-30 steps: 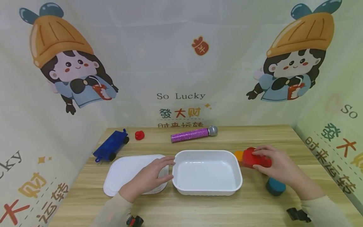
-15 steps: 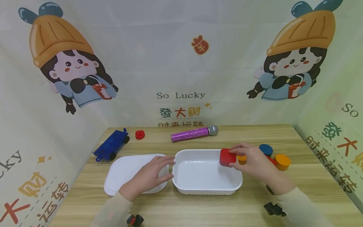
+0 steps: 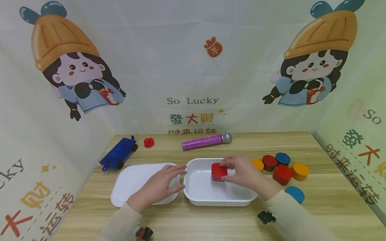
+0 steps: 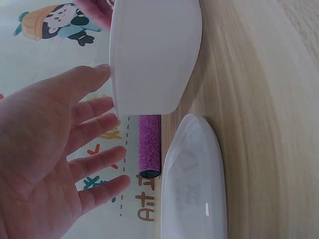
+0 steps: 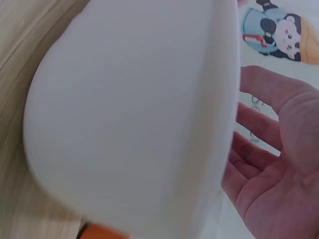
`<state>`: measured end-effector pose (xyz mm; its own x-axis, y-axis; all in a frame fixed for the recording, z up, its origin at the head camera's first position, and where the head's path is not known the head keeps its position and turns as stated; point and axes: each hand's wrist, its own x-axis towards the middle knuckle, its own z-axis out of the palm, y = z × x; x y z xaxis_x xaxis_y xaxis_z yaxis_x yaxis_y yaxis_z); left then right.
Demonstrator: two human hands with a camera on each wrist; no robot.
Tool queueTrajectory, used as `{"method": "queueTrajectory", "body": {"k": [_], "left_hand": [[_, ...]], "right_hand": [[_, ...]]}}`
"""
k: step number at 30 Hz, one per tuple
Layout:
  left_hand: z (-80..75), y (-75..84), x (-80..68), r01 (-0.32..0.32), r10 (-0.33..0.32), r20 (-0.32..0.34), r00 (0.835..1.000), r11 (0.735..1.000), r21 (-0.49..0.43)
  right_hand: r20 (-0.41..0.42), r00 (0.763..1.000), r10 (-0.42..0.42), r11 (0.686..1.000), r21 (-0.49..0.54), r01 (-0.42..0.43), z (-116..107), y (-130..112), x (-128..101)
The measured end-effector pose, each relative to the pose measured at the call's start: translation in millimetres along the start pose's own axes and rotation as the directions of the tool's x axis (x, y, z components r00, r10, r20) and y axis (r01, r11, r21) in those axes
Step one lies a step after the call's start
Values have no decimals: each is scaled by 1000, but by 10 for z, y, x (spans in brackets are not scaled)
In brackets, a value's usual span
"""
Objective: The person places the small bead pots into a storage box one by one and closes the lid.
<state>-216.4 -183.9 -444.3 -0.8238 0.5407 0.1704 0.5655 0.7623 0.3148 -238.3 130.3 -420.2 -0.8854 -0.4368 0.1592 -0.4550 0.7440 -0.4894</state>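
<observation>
A white plastic box (image 3: 217, 203) stands in the middle of the wooden table. My right hand (image 3: 247, 172) reaches over its right side and pinches a red block (image 3: 217, 172) with rounded corners, held inside the box area; whether it touches the bottom I cannot tell. In the right wrist view the box wall (image 5: 124, 114) hides the block and the fingertips. My left hand (image 3: 159, 185) is at the box's left rim, its fingers spread and fairly straight, thumb and fingertips touching or very near the rim in the left wrist view. Beneath that hand lies a white lid (image 3: 128, 184).
Right of the box lie several loose blocks: a red square one (image 3: 282, 174), a round red one (image 3: 269, 162), orange ones (image 3: 300, 171) and blue ones (image 3: 295, 194). Behind are a purple microphone (image 3: 205, 142), a small red piece (image 3: 148, 142) and a blue toy cart (image 3: 118, 154).
My right hand has moved left from the block group to over the box, bringing the red block with it. The left hand has stayed at the rim.
</observation>
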Motion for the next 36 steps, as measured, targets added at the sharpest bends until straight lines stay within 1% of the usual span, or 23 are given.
{"method": "queueTrajectory", "body": {"k": [3,7,10,16,23,29,36], "left_hand": [[-6,5,1,7,-7,2,1000,1000,5],[-12,12,18,3,-3,4,1000,1000,-1],[-11,15,33,8,-8,9,1000,1000,0],[1,23,39,41,-41,30,999,999,-5],[-14,14,25,36,-36,19,999,999,13],[-13,5,-7,35,-35,18,999,999,-3],[-5,25,0,41,-41,15,999,999,-13]], "right_hand": [[26,1000,-8,999,48,7,76,-114,76],[29,1000,-6,996,90,3,164,-224,168],[39,999,10,996,85,-13,222,-264,238],[68,997,-21,999,50,18,350,-282,344],[80,997,-7,1000,24,5,470,-349,417],[96,995,-10,1000,4,10,551,-369,443],[97,995,0,1000,-15,2,567,-357,441]]}}
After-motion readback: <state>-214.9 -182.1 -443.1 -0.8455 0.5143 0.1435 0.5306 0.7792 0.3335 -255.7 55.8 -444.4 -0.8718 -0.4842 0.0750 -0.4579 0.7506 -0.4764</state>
